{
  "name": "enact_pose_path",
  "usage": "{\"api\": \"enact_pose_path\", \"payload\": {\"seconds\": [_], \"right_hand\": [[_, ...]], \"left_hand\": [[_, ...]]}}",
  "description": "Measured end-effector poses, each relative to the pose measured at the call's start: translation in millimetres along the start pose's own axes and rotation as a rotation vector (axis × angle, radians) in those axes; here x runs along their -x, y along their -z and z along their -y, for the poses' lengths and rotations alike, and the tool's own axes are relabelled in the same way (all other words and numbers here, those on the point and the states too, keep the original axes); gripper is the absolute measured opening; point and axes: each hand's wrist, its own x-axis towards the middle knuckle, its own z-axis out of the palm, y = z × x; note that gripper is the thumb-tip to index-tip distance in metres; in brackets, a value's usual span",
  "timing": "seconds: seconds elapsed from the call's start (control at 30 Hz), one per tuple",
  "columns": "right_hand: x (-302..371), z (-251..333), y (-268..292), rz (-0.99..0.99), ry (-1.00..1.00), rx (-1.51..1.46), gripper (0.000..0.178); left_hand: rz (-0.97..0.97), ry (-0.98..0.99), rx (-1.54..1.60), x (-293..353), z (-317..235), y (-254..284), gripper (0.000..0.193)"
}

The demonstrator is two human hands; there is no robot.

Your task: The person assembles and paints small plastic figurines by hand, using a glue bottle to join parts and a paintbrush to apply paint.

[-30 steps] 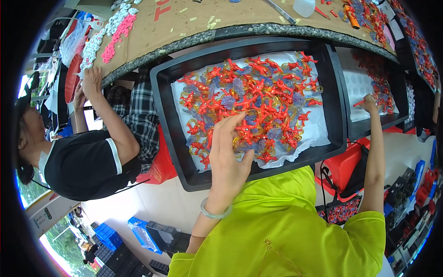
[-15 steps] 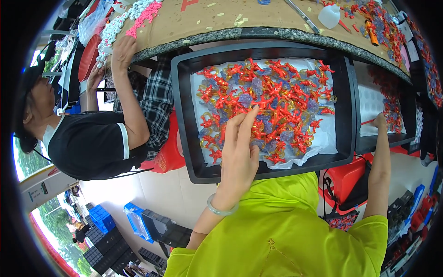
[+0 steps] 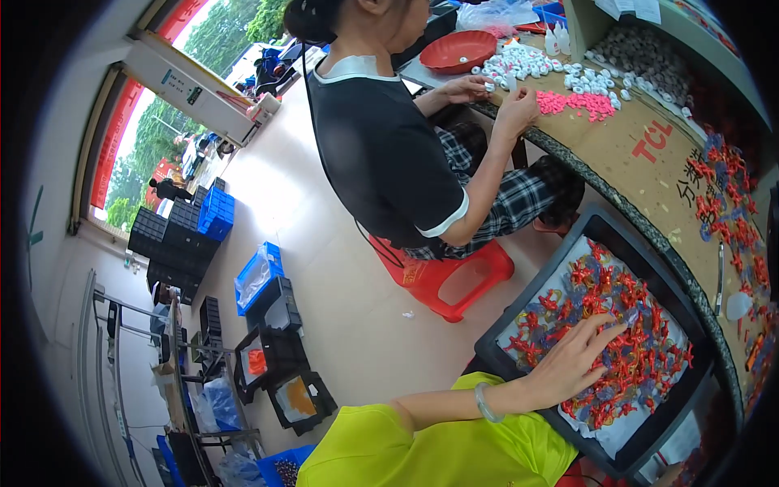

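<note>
My left hand (image 3: 572,361), a pale bangle (image 3: 485,403) on its wrist, reaches over a black tray (image 3: 519,312). Its fingers are stretched out and apart, the fingertips at the small plastic pieces (image 3: 604,280) heaped there. These are glossy red figures mixed with bluish-purple and amber see-through pieces, on white paper lining. A purple piece (image 3: 632,316) lies right at the fingertips; no firm grip on it shows. Of my right hand (image 3: 670,474) only a dim bit seems to show at the lower right edge, its fingers hidden.
A granite-edged table (image 3: 649,174) curves behind the tray, with more red and purple pieces (image 3: 734,219), pink pieces (image 3: 580,104) and white pieces (image 3: 527,63) on it. A co-worker (image 3: 389,154) sits on a red stool (image 3: 454,280) to the left. Crates (image 3: 276,304) stand on the floor.
The view has swung left, bringing the co-worker and floor crates inward. My left hand stays over the tray pieces. My right hand, earlier at a second tray with a red stick, is now mostly out of sight.
</note>
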Motion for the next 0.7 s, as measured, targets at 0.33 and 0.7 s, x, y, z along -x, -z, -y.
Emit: {"api": "enact_pose_path", "payload": {"seconds": [0.33, 0.7], "right_hand": [[67.0, 112.3, 215.2, 0.032, -0.247, -0.25, 0.019], [196.1, 344.2, 320.2, 0.057, -0.489, -0.359, 0.066]], "left_hand": [[-0.014, -0.013, 0.097, 1.2, 12.7, 12.7, 0.059], [0.503, 0.202, 1.018, 7.6, -20.7, -29.6, 0.069]]}}
